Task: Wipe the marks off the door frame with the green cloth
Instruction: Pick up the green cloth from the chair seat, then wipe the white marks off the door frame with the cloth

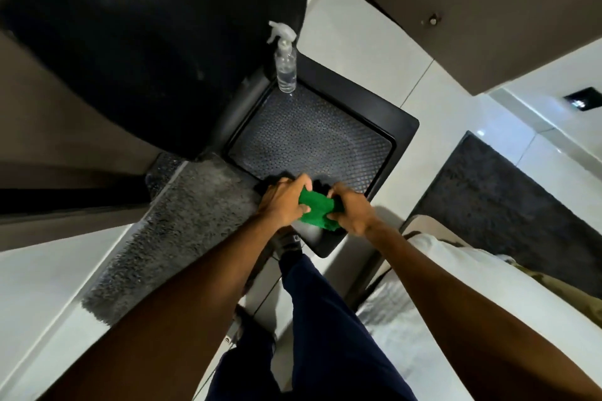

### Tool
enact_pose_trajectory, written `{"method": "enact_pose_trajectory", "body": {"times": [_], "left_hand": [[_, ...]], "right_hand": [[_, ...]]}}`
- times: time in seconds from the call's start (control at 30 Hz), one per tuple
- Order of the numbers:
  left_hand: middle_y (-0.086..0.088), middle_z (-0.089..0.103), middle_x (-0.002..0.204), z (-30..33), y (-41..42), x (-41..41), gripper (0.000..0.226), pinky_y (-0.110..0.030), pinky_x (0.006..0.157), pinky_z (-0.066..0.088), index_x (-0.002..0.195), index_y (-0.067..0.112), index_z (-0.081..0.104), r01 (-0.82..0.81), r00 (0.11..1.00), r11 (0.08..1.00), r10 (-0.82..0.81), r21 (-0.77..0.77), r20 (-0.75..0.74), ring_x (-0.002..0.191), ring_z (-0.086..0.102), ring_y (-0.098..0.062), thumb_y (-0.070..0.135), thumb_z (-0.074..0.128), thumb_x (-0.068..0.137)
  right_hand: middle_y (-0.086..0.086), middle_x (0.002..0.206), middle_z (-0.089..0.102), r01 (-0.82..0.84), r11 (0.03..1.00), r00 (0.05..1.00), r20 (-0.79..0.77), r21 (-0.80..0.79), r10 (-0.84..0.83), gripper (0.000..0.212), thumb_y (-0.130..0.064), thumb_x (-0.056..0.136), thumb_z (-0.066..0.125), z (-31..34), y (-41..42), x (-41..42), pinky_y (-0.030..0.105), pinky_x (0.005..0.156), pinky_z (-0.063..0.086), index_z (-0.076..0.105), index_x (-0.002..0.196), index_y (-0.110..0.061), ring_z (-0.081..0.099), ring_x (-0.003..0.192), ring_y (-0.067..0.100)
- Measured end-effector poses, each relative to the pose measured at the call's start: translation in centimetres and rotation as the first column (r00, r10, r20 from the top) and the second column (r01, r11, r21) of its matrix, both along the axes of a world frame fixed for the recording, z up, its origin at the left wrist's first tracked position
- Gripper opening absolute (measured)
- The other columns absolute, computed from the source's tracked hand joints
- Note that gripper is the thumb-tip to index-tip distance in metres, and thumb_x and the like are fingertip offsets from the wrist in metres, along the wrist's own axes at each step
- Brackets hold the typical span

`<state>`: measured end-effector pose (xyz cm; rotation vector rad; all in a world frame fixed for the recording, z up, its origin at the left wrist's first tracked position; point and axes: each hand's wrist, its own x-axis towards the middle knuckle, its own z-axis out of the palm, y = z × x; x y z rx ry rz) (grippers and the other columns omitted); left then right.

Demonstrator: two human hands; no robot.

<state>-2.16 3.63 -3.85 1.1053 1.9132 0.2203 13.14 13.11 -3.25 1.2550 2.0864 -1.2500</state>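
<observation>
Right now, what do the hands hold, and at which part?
The green cloth, bunched between both: left hand grips its left end, right hand its right end.

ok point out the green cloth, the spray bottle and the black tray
green cloth (pixel 317 210), head view, middle of the bunched fabric between both hands
spray bottle (pixel 285 70), head view, clear body below the trigger
black tray (pixel 405 127), head view, far right rim

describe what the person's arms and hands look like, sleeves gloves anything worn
Both arms are bare from the frame's lower edge to the wrists: no sleeves show. The left hand and right hand wear no gloves, and no watch, ring or bracelet is visible. Lower down, the person wears dark navy trousers and a grey shoe.
</observation>
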Motion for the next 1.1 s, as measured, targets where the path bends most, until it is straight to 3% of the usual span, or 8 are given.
{"method": "enact_pose_trajectory", "body": {"times": [0.1,0.17,0.3,0.53,0.67,0.83,0.97,1.1], "left_hand": [[-0.008,0.064,0.117,2.2,-2.3,-0.9,0.046,-0.035,0.091,0.049,0.112,0.027,0.049,-0.212,0.964,0.977,0.211,-0.012,0.160,0.108,0.060,-0.025,0.017,0.077,0.076],[-0.011,0.065,0.115,4.3,-4.2,-1.8,0.053,-0.031,0.087,0.048,0.124,0.021,0.050,-0.374,0.890,0.927,0.352,0.022,0.288,0.103,0.061,-0.021,0.009,0.074,0.079],[-0.021,0.062,0.096,9.0,-8.8,-4.5,0.053,-0.038,0.083,0.053,0.133,0.018,0.044,-0.693,0.679,0.709,0.581,0.131,0.449,0.091,0.063,-0.029,0.010,0.068,0.086],[-0.008,0.065,0.085,16.6,-20.1,-9.4,0.028,-0.040,0.080,0.054,0.105,0.031,0.049,-0.849,0.476,0.340,0.823,0.404,0.309,0.076,0.063,-0.022,0.021,0.067,0.087],[0.005,0.067,0.087,22.4,-28.4,-12.0,0.023,-0.038,0.081,0.057,0.094,0.037,0.054,-0.780,0.491,0.272,0.824,0.563,0.282,0.083,0.067,-0.016,0.021,0.069,0.086],[0.001,0.060,0.118,28.9,-34.5,-14.6,0.036,-0.027,0.096,0.049,0.122,0.029,0.059,-0.498,0.652,0.356,0.755,0.790,0.071,0.106,0.059,-0.008,0.020,0.064,0.087],[-0.003,0.057,0.123,35.3,-36.8,-17.6,0.040,-0.023,0.099,0.047,0.133,0.026,0.053,-0.199,0.502,0.352,0.838,0.914,-0.213,0.114,0.055,-0.011,0.022,0.055,0.094],[-0.004,0.064,0.120,43.3,-37.9,-21.3,0.040,-0.031,0.094,0.052,0.135,0.027,0.051,0.060,0.211,0.365,0.905,0.929,-0.369,0.109,0.059,-0.017,0.030,0.050,0.095]], "right_hand": [[0.004,0.093,0.062,0.023,0.999,0.994,-0.111,-0.022,-0.025,0.034,0.001,0.074,0.073,2.4,-0.5,-0.9,0.029,0.083,0.049,0.059,0.104,-0.009,0.060,0.089,0.021],[0.005,0.097,0.060,0.181,0.971,0.955,-0.208,-0.154,-0.211,0.039,0.008,0.074,0.074,4.4,-1.0,-2.1,0.015,0.073,0.050,0.058,0.107,-0.004,0.058,0.089,0.018],[0.006,0.091,0.064,0.381,0.830,0.790,-0.324,-0.407,-0.521,0.039,0.007,0.079,0.070,8.2,-4.2,-6.0,0.012,0.059,0.053,0.052,0.111,-0.005,0.066,0.072,0.007],[-0.006,0.092,0.058,0.119,0.956,0.779,-0.572,-0.268,-0.257,0.040,-0.006,0.085,0.068,13.4,-16.2,-15.6,0.010,0.067,0.050,0.043,0.114,-0.018,0.059,0.075,-0.003],[-0.002,0.085,0.061,0.009,0.990,0.735,-0.671,-0.139,-0.101,0.048,-0.008,0.081,0.073,19.0,-22.8,-20.1,0.025,0.073,0.054,0.043,0.114,-0.027,0.062,0.078,0.014],[-0.005,0.095,0.064,-0.048,0.998,0.576,-0.816,0.027,0.050,0.043,-0.023,0.081,0.073,27.3,-27.3,-24.5,0.045,0.084,0.055,0.045,0.110,-0.038,0.067,0.088,0.019],[0.001,0.108,0.060,-0.067,0.985,0.365,-0.915,0.156,0.170,0.038,-0.047,0.073,0.069,36.0,-29.5,-28.7,0.049,0.086,0.055,0.048,0.105,-0.047,0.065,0.095,0.020],[-0.003,0.107,0.052,-0.056,0.960,0.154,-0.948,0.273,0.278,0.034,-0.028,0.082,0.073,45.9,-31.2,-32.9,0.045,0.083,0.055,0.051,0.108,-0.035,0.061,0.093,0.012]]}}
